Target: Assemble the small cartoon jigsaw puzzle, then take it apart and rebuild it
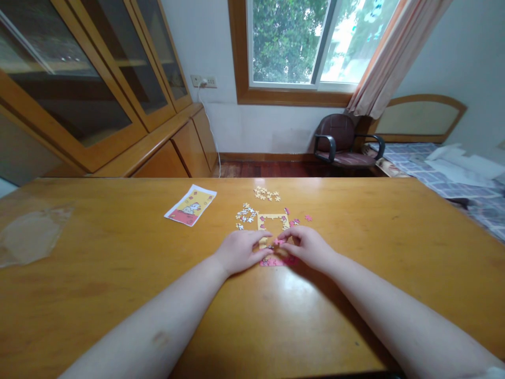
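On the table lies a partly joined jigsaw puzzle [273, 216], a yellow and pink border around an open middle. My right hand [311, 246] pinches a pink puzzle piece [278, 242] just over the puzzle's lower part. At the puzzle's left side rests my left hand [242, 251], thumb and fingers apart, with nothing visible between them. White patterned pieces [246, 213] lie loose to the left. Yellow pieces [266, 193] are heaped behind the puzzle, and a pink piece [308, 218] sits off to the right. My hands hide some of the border.
A picture sheet [191, 205] lies at the left on the wooden table [130, 226], and a clear plastic bag [31, 234] is farther left. Beyond the table stand a glass-door cabinet [153, 131], an armchair [341, 139] and a bed [426, 158].
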`<state>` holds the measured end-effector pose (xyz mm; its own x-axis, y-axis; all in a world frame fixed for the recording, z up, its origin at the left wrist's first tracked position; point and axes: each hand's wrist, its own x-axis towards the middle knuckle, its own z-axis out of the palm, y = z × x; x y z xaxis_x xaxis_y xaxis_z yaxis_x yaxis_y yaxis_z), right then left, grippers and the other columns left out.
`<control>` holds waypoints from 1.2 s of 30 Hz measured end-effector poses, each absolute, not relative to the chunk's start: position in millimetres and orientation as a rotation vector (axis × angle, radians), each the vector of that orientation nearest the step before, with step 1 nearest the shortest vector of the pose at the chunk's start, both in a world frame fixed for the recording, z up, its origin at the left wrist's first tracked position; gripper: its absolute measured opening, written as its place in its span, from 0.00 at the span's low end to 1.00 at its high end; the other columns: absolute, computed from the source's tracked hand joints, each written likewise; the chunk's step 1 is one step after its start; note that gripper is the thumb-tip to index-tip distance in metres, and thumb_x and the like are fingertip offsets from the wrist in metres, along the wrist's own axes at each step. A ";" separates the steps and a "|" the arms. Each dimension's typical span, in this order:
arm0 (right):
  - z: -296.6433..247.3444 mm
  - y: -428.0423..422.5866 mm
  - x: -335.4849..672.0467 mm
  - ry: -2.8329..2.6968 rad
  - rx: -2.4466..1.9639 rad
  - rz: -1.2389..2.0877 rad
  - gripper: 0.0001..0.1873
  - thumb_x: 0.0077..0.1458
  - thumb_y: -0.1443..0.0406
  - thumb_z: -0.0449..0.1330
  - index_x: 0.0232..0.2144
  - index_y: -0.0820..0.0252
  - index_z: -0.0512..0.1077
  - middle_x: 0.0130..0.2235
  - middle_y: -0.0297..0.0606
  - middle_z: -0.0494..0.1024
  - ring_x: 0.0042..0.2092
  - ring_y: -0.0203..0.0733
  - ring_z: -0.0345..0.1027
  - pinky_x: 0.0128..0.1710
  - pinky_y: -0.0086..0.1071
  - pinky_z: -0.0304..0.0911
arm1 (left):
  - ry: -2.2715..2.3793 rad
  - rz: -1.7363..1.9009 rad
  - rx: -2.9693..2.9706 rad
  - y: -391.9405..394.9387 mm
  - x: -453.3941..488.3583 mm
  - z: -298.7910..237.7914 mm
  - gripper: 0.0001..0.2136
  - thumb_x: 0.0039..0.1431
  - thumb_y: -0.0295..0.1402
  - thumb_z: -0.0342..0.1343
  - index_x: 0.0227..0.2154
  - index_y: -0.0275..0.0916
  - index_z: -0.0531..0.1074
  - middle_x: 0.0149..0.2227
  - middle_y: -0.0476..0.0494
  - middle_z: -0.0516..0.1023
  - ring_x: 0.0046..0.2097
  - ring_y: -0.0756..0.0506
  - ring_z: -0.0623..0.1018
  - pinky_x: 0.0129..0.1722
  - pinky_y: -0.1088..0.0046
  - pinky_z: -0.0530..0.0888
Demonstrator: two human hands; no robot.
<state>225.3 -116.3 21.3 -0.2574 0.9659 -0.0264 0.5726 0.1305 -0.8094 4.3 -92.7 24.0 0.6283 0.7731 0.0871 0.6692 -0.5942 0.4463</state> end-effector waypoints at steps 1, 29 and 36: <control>23.3 -113.9 230.1 -1.923 -1.507 0.894 0.10 0.52 0.60 0.60 0.34 0.59 0.76 0.32 0.38 0.77 0.33 0.40 0.67 0.35 0.33 0.61 | 1.209 0.358 2.454 -91.5 4.3 24.1 0.19 0.58 0.46 0.52 0.50 0.45 0.72 0.29 0.47 0.78 0.33 0.46 0.77 0.35 0.73 0.69; 24.3 -103.5 262.5 -1.742 -1.553 1.412 0.11 0.48 0.59 0.63 0.30 0.62 0.71 0.27 0.36 0.75 0.28 0.36 0.67 0.27 0.29 0.60 | 1.458 0.189 2.374 -85.1 4.3 18.3 0.17 0.58 0.42 0.51 0.48 0.46 0.72 0.39 0.44 0.80 0.39 0.41 0.78 0.37 0.69 0.70; 22.8 -104.7 255.3 -1.560 -1.504 1.608 0.17 0.42 0.57 0.68 0.28 0.63 0.70 0.28 0.37 0.76 0.30 0.36 0.69 0.30 0.29 0.62 | 1.494 0.147 2.365 -85.7 5.6 19.9 0.17 0.58 0.43 0.51 0.49 0.48 0.72 0.41 0.46 0.80 0.41 0.43 0.78 0.40 0.70 0.71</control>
<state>255.3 -104.7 22.8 -0.3118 0.8691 -0.3841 0.3575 -0.2672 -0.8949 5.6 -85.7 19.9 0.4417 0.8924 -0.0919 0.8573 -0.3897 0.3365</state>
